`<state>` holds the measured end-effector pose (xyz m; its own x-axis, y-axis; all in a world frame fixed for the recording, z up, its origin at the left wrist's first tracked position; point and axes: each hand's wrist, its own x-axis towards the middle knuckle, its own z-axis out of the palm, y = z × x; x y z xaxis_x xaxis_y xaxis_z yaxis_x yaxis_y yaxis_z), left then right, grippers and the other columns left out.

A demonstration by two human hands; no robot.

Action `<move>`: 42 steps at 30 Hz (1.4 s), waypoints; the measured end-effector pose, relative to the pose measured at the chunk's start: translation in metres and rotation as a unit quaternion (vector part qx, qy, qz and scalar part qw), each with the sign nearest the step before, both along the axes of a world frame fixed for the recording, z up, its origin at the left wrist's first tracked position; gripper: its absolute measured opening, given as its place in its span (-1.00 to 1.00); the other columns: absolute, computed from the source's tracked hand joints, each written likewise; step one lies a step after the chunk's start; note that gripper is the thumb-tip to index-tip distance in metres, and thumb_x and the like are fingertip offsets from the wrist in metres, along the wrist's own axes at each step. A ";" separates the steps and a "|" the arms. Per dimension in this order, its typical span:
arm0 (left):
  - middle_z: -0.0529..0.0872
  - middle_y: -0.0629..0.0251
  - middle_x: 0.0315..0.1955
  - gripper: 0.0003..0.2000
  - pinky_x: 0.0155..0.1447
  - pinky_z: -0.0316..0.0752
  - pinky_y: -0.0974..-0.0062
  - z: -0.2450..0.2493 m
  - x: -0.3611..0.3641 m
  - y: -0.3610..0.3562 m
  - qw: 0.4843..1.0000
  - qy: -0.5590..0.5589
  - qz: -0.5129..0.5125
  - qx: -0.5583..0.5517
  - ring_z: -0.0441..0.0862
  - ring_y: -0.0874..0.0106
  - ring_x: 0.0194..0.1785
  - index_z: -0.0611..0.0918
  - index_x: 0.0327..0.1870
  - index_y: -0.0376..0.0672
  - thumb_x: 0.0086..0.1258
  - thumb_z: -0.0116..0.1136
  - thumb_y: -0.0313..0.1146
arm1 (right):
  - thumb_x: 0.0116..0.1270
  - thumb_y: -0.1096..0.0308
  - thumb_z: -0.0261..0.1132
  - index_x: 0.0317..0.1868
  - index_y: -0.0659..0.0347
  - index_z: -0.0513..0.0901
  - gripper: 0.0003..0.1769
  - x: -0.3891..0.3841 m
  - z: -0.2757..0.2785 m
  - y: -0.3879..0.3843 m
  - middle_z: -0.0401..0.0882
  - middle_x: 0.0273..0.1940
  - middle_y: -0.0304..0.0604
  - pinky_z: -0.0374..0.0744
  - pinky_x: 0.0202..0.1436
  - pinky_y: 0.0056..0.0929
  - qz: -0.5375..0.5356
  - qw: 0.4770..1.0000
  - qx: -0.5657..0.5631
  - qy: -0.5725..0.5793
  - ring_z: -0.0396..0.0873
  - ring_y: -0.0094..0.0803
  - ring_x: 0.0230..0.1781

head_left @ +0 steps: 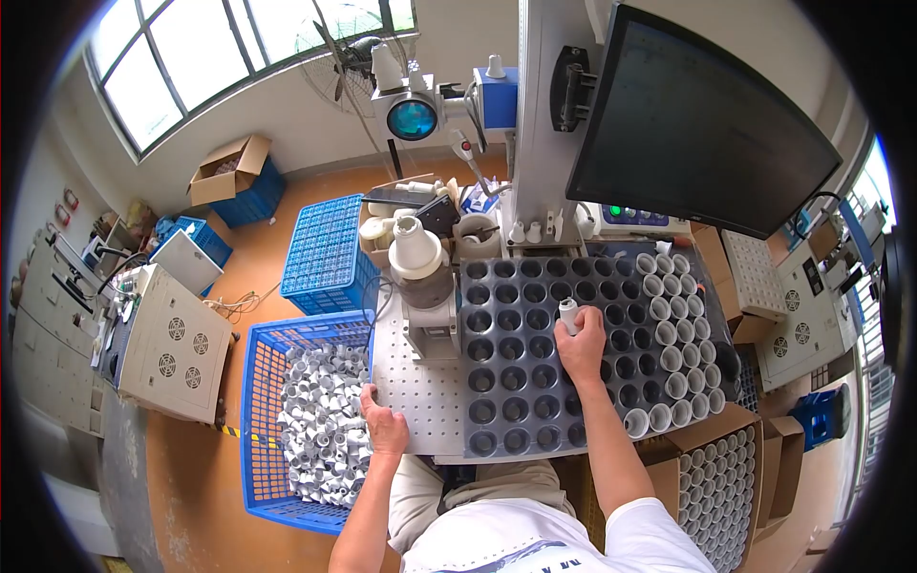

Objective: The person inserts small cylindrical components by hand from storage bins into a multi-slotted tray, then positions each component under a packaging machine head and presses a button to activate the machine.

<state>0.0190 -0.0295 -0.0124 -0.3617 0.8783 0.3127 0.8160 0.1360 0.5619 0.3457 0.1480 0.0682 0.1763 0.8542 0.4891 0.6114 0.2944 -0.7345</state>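
My right hand [581, 344] is closed around a small white bulb-housing-like plastic part [568, 307], its narrow end pointing up. The hand is above a dark tray [497, 395] with rows of round pockets. White cup-shaped parts [672, 359] stand open side up in the tray's right-hand columns. My left hand [385, 428] is at the right rim of a blue basket [256, 449], beside a perforated metal plate [432, 401]. Its fingers are partly hidden, so I cannot make out a grip. Inside the basket lies a loose heap of white parts [325, 430].
A white cone-shaped fixture [417, 250] stands on a mount left of the tray. A lens head [412, 117] hangs behind it, and a monitor [702, 119] overhangs the back right. A cardboard box [669, 487] with rows of white cups is at lower right. A blue crate [325, 253] stands left.
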 end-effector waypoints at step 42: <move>0.61 0.22 -0.66 -0.74 -0.27 0.45 0.50 0.241 -0.095 0.080 0.946 -0.174 0.025 0.272 0.52 0.47 -0.52 0.53 -0.74 -0.39 -0.03 -0.24 -0.48 | 0.25 0.30 0.47 -0.32 0.24 0.45 -0.68 -0.178 0.148 0.028 0.41 -0.48 -0.29 0.48 -0.27 -0.50 0.371 0.904 0.049 0.206 0.39 -0.57 -0.39</move>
<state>-0.0759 0.0509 0.2287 -0.5629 0.6009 0.5675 0.5687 -0.2166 0.7935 0.1682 0.1761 0.2165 -0.2443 0.7679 0.5921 -0.1007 0.5872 -0.8031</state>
